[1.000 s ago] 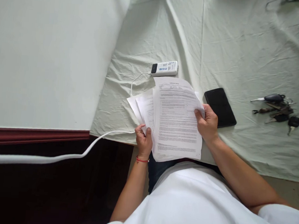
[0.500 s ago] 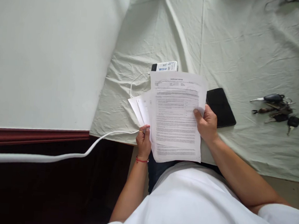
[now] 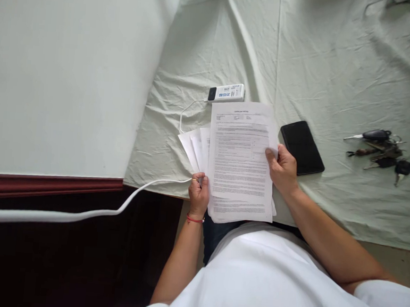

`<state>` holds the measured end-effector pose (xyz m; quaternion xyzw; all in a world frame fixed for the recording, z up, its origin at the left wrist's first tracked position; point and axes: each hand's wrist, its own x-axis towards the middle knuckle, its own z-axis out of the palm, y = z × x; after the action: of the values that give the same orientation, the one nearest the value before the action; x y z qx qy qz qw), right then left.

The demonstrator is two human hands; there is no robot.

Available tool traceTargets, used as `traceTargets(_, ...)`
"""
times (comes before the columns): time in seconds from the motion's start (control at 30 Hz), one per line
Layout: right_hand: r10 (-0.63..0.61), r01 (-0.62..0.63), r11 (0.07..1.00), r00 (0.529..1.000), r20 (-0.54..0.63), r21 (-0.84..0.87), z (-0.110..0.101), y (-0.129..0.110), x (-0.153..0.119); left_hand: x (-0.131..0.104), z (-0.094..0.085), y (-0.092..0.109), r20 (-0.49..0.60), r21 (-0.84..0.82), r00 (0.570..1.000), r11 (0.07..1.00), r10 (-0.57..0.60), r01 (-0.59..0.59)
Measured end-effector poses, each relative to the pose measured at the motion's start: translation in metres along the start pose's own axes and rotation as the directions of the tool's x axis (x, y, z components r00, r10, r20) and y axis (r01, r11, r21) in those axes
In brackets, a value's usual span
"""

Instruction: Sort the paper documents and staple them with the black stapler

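My left hand [image 3: 199, 193] is closed, its thumb on top, around the lower left edge of several paper sheets [image 3: 194, 148] that fan out to the left. A printed sheet [image 3: 243, 161] lies over them, covered with lines of small text. My right hand [image 3: 282, 168] pinches the right edge of that printed sheet, thumb on the face and fingers behind. Just right of this hand rests a black smartphone [image 3: 303, 147] on the cloth. Beyond the top edge of the papers lies a white power bank [image 3: 226, 93] with a dark end.
A pale green cloth [image 3: 304, 66] with wrinkles covers the table. Several keys [image 3: 386, 151] lie in a bunch at the right. A white cable [image 3: 79, 216] crosses from the left toward my left hand; part of it passes behind the papers. A white wall or panel [image 3: 66, 67] borders the left side.
The printed sheet has shifted slightly left and straightened, and more of the fanned sheets and the smartphone shows. My hands keep nearly the same places.
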<state>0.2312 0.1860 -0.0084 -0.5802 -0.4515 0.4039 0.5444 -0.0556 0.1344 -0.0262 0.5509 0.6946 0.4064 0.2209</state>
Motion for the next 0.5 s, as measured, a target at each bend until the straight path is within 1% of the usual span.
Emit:
traceTargets(0.13,-0.071,0.069,0.996,0.997,-0.024,-0.057,-0.0011,-0.0032,0.0010,0.0005,0.0016,-0.0017,-0.028,-0.013,1.000,1.000,-0.006,0.006)
traceTargets(0.2,-0.088,0.085,0.994,0.995,-0.040,-0.067,-0.0018,-0.0048,0.0011,0.0007,0.0025,-0.0023,-0.044,-0.018,0.999,1.000,-0.015,0.014)
traceTargets(0.27,-0.078,0.074,0.995,0.995,-0.057,-0.069,-0.0023,-0.0060,0.0007,0.0010,0.0034,-0.0022,-0.074,-0.001,0.997,1.000,-0.016,0.016)
traceTargets(0.37,-0.023,0.021,0.998,0.998,-0.050,-0.051,-0.0023,-0.0067,-0.0004,0.0014,0.0045,-0.0005,-0.116,0.048,0.993,0.999,0.016,-0.011)
traceTargets(0.43,0.000,-0.002,0.998,0.999,-0.032,-0.059,-0.0021,-0.0071,-0.0012,0.0015,0.0051,0.0010,-0.125,0.080,0.991,0.996,0.040,-0.031)
traceTargets(0.5,-0.008,0.005,0.995,1.000,-0.024,-0.102,-0.0019,-0.0081,-0.0020,0.0015,0.0056,0.0022,-0.124,0.106,0.991,0.994,0.055,-0.042)
